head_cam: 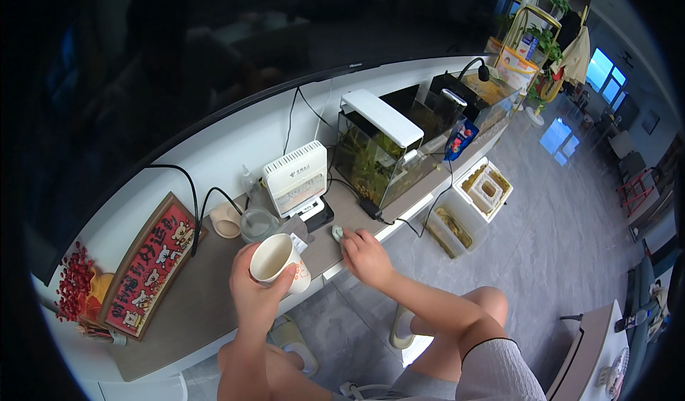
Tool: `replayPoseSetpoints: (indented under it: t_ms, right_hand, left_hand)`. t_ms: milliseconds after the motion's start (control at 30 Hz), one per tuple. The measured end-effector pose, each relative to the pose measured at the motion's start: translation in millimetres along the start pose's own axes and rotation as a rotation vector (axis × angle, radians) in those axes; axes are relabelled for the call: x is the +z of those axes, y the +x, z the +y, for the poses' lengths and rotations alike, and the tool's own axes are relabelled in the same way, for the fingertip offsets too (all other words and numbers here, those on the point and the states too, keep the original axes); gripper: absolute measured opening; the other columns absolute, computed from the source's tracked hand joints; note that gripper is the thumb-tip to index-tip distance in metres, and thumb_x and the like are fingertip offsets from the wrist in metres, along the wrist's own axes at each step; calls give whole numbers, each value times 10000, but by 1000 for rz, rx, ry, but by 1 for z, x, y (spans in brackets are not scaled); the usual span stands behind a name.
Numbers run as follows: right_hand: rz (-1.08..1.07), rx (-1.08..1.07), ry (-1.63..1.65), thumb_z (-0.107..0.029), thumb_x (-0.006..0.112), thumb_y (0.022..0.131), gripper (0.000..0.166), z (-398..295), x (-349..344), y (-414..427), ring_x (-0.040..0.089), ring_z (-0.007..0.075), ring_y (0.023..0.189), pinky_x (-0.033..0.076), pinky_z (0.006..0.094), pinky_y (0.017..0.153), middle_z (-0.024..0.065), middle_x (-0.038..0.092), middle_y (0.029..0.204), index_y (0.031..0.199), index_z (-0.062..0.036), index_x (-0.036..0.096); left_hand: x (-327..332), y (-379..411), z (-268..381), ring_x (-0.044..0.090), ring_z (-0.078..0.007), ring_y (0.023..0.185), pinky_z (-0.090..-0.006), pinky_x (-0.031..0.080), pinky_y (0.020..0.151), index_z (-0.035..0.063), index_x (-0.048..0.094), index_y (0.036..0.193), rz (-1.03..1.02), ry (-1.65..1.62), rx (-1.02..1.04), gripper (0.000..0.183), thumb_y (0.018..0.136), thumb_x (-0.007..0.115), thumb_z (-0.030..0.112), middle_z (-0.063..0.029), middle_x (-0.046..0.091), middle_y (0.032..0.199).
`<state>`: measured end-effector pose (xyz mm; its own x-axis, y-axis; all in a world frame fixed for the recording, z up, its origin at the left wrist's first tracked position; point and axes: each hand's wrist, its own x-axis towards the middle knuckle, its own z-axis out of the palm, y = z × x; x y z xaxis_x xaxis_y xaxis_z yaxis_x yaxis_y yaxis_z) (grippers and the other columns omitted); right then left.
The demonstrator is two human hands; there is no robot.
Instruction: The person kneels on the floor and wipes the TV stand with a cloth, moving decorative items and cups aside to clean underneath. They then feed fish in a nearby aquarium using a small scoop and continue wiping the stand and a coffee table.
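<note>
My left hand (263, 288) is closed around a white paper cup (278, 262) with an orange print, its open mouth tilted up towards me. My right hand (364, 254) rests at the front edge of the TV cabinet top (321, 246), its fingers on a small crumpled pale cloth or tissue (337, 233). Just behind the cup stand a glass jar (258, 224) and a clear plastic bag (296, 228). A white router (296, 179) stands upright behind them, with a clear squeeze bottle (250, 180) at its left.
Planted aquarium (369, 160) and further tanks line the cabinet's right side, with black cables (369, 205) near my right hand. Plastic tubs (452, 230) stand on the floor. A beige cup-like holder (226, 220) and a framed red sign (155, 267) are at left, below a large television (241, 42).
</note>
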<state>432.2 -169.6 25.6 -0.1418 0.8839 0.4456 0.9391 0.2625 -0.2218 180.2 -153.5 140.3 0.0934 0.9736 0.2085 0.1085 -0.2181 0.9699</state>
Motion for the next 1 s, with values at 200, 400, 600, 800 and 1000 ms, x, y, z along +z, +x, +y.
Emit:
replayPoseSetpoints:
  t_ms: [200, 400, 600, 800, 1000]
  right_hand:
    - [172, 154, -102, -18, 522, 836, 273, 72, 59, 76, 553, 378, 1201, 497, 392, 1002, 220, 572, 1320, 1094, 44, 589]
    - [85, 213, 38, 4, 523, 801, 333, 20, 49, 54, 554, 388, 1201, 503, 426, 981, 226, 591, 1270, 1124, 53, 588]
    - [16, -29, 318, 13, 558, 771, 422, -73, 36, -19, 588, 374, 1192, 518, 421, 981, 202, 619, 1236, 1191, 20, 596]
    - [126, 112, 122, -21, 615, 766, 424, 5, 18, 2, 596, 378, 1150, 514, 416, 961, 170, 631, 1239, 1189, -2, 610]
    - [155, -96, 141, -59, 643, 845, 400, 20, 2, 16, 593, 379, 1202, 525, 414, 941, 168, 631, 1256, 1237, -19, 575]
  left_hand:
    - [13, 3, 6, 631, -182, 1024, -326, 509, 888, -25, 613, 1152, -39, -4, 3, 483, 735, 834, 80, -100, 612, 1152]
    - [0, -2, 1, 634, -179, 1016, -318, 508, 884, -20, 618, 1146, 14, -21, 9, 481, 729, 837, 75, -97, 624, 1112]
    - [25, 9, 3, 634, -188, 1037, -328, 508, 901, -20, 616, 1159, -30, -78, -43, 525, 704, 854, 90, -103, 630, 1118]
    - [44, 11, 0, 645, -209, 1010, -340, 513, 880, -27, 639, 1109, -44, 0, 3, 487, 711, 858, 149, -119, 634, 1120]
    - [69, 23, -2, 635, -245, 1029, -370, 503, 892, -11, 653, 1073, -87, 34, 35, 465, 700, 861, 173, -128, 631, 1124]
